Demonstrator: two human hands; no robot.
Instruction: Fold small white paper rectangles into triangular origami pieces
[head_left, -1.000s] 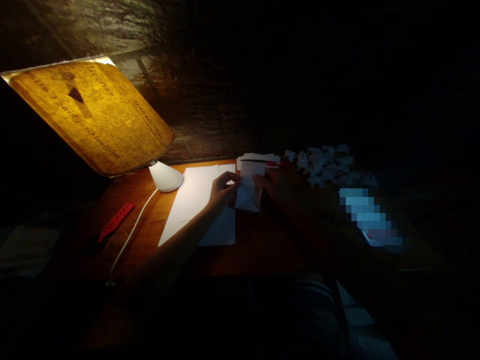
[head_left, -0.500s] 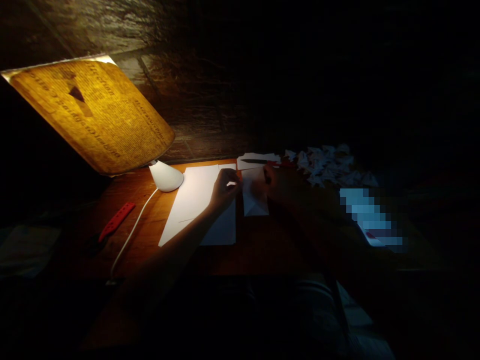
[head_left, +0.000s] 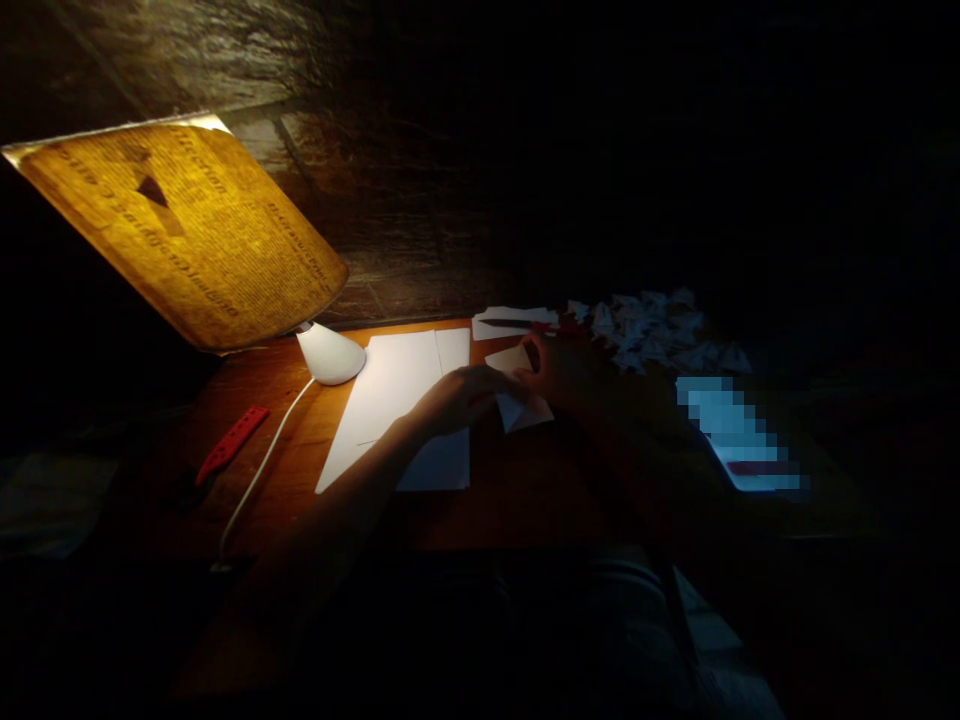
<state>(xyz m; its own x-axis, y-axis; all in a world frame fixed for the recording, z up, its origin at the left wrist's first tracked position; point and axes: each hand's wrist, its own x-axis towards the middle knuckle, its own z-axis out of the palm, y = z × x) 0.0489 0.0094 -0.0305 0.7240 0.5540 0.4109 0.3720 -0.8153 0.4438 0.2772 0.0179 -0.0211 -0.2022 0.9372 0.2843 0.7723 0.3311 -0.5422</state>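
A small folded sheet of white paper lies tilted on the wooden table, with creases meeting toward its lower part. My left hand reaches over its left edge, fingers stretched across the paper. At the upper right of the sheet my right hand is curled, thumb and fingers closed on the paper's edge; its far side is lost in shadow. Left of the folded sheet is a stack of white paper, partly under my left forearm.
A white lamp with a printed shade stands at the left. A red-handled knife rests on paper slips at the back. Folded paper pieces are heaped at right, near a lit phone. A red cutter lies left of the cord.
My left hand has moved right, from above the stack onto the folded paper, and its fingers have straightened. The folded paper has turned, its lower end swinging right.
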